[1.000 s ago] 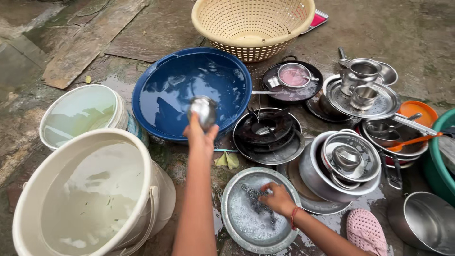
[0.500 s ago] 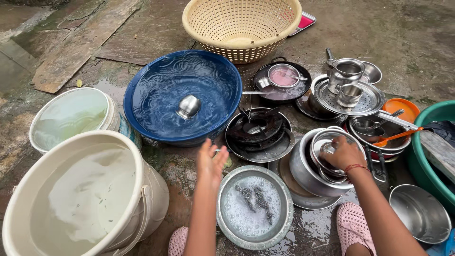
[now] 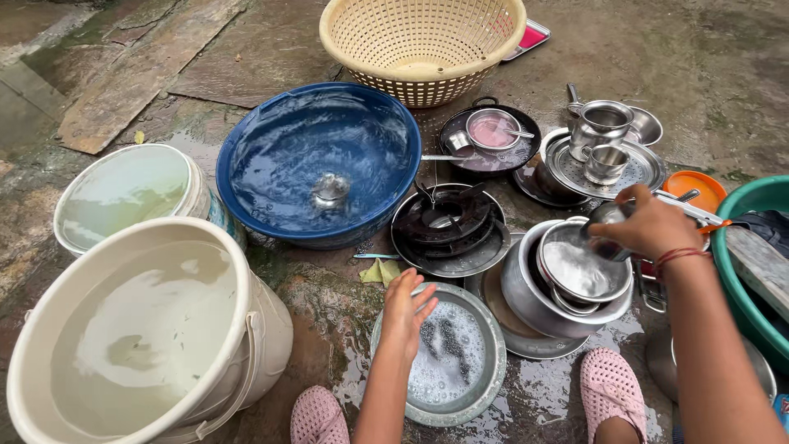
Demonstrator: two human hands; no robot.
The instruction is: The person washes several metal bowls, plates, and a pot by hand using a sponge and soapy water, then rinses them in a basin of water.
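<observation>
The right hand (image 3: 649,226) has lifted off the stacked pots (image 3: 567,284) at four o'clock, fingers now curled round a small steel cup (image 3: 606,215). The left hand (image 3: 405,312) hovers loosely open over the soapy plate (image 3: 485,362) on wet stone ground (image 3: 271,49). The cup is mostly hidden by fingers.

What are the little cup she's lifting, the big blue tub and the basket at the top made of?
Small cup in the right hand: apparently stainless steel, shiny and grey. Blue tub: likely plastic, glossy and evenly coloured. Basket: probably moulded plastic, cream, with regular perforations.
</observation>
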